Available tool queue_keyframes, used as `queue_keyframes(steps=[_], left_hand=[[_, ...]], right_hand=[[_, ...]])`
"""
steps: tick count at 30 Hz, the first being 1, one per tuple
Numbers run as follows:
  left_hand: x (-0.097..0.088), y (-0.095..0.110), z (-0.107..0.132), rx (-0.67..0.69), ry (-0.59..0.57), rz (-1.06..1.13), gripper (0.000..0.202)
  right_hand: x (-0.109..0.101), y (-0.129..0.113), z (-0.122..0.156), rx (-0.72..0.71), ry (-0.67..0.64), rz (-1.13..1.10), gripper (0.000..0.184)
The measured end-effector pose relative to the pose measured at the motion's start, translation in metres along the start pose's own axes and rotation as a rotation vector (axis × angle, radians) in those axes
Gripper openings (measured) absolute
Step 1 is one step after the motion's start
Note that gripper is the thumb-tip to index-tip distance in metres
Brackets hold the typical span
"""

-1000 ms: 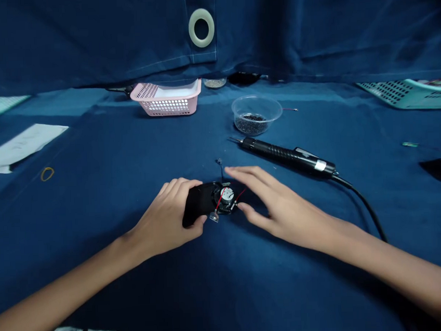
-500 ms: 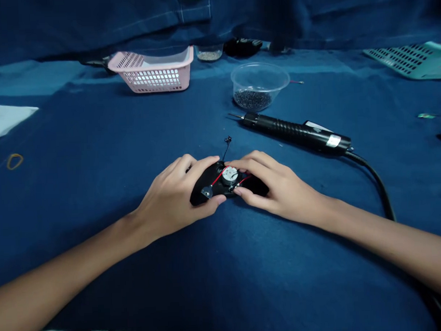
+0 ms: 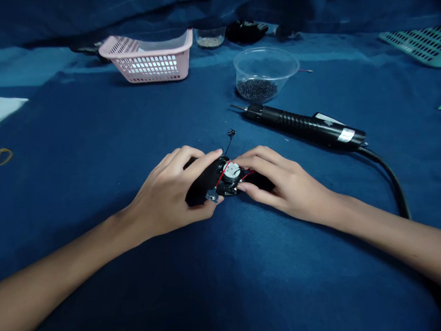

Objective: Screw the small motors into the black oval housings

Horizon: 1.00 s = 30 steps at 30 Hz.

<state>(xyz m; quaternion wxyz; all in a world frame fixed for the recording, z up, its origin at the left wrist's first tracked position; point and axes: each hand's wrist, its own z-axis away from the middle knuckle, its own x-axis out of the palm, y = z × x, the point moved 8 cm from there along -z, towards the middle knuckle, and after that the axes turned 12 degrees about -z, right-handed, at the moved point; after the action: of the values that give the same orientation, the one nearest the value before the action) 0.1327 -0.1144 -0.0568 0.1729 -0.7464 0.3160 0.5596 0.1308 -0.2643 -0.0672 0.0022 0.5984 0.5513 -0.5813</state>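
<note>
The black device [image 3: 202, 184] sat between both hands on the blue cloth [image 3: 246, 271], a round white-topped motor [image 3: 232, 170] exposed and a red wire [image 3: 220, 178] running to a small plate [image 3: 212, 195]. The left hand [image 3: 174, 186] clasped one end; the right hand [image 3: 279, 180] pinched the other beside the motor, both covering its ends. Beyond lay a black power screwdriver [image 3: 306, 127], a clear tub [image 3: 266, 67] of dark bits and a pink basket [image 3: 152, 66].

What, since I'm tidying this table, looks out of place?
The yellow rubber band lies alone on the cloth at far left, in no container; a red wire by the clear bowl also looks stray.
</note>
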Motion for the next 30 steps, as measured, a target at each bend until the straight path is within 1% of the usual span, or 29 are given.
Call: queue_keyframes(steps=[9, 14, 20, 26, 30], left_hand=[[-0.0009, 0.0014, -0.0023, 0.030, -0.040, -0.029, 0.068], [-0.0012, -0.0004, -0.0004, 0.009, -0.052, -0.021, 0.070], [-0.0084, -0.0015, 0.0016, 0.019, -0.031, 0.018, 0.064], [-0.0096, -0.0023, 0.0017, 0.014, -0.020, 0.008, 0.062], [-0.0090, -0.0030, 0.0018, -0.014, -0.039, 0.016, 0.061]], right_hand=[[0.0013, 0.0009, -0.0006, 0.005, -0.015, -0.011, 0.040], [0.0015, 0.0006, -0.0014, -0.001, -0.018, -0.007, 0.040], [0.0016, 0.0004, -0.0009, 0.008, -0.031, -0.017, 0.039], [0.0017, 0.0004, -0.0011, 0.008, -0.035, -0.010, 0.041], [0.0013, 0.0012, -0.0011, 0.024, -0.034, -0.011, 0.042]])
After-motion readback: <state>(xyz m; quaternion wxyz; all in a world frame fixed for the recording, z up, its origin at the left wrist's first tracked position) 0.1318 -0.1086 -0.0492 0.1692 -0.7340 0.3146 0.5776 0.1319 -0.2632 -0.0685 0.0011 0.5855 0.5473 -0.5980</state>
